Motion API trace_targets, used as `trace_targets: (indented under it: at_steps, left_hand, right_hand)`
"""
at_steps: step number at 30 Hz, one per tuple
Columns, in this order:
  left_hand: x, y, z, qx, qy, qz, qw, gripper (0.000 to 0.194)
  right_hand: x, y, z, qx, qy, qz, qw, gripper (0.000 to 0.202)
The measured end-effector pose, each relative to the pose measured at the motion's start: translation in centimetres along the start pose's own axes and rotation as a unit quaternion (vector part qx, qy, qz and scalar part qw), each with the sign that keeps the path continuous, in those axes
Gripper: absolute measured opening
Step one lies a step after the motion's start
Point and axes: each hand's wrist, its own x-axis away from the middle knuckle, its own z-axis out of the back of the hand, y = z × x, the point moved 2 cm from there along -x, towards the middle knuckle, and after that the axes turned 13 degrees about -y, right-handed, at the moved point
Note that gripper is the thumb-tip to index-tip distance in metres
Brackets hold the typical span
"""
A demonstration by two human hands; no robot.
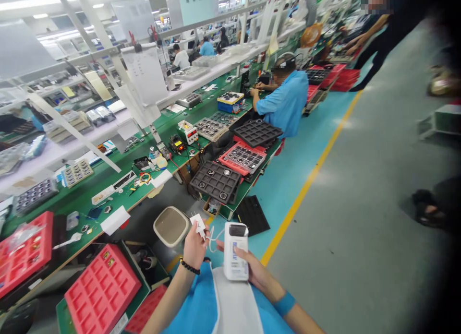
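My left hand (195,247), with a dark bead bracelet at its wrist, is closed on a white plug-in charger (198,224) whose prongs point up. My right hand (256,268) grips a white power bank (236,269) from its right side, the thumb lying across the front. A dark display and blue print show on the power bank's face. Between the two hands loops a short white cable (212,237); its ends are partly hidden. Both hands are in front of my body, over the floor beside the bench.
A beige waste bin (172,227) stands just beyond my left hand. Red compartment trays (103,288) are at lower left. Black trays (216,180) with watch-like parts sit ahead. The green workbench (144,192) carries tools. A person in blue (284,101) sits further along it.
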Motion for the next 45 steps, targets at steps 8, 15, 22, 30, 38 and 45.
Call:
trace_targets:
  at_steps: [8,15,22,30,38,45]
  left_hand:
    - [-0.7,-1.5,-1.5,-0.068,0.010,-0.011,0.998,0.047]
    - [-0.7,-1.7,-1.2,-0.068,0.008,0.005,0.998,0.054]
    - [-0.6,-1.6,-1.0,-0.110,-0.025,0.036,0.993,0.068]
    - [-1.2,-1.3,1.8,-0.220,0.012,-0.022,0.975,0.044]
    - [-1.8,-2.3,2.1,-0.279,0.062,-0.009,0.958,0.052]
    - [-1.3,-2.3,1.8,-0.278,0.062,0.038,0.958,0.068]
  right_hand:
    - [-2.1,2.7,0.0,0.047,0.021,0.008,0.999,0.050]
    - [-2.2,2.5,-0.5,0.030,0.001,0.018,0.999,0.047]
    - [-1.7,2.3,-0.5,-0.049,-0.004,0.017,0.999,0.054]
    - [-0.7,1.7,0.3,-0.162,0.025,0.043,0.986,0.041]
    - [-0.6,1.9,0.2,-0.195,-0.018,0.027,0.980,0.040]
    - [-0.7,1.8,0.3,-0.242,0.007,0.038,0.970,0.035]
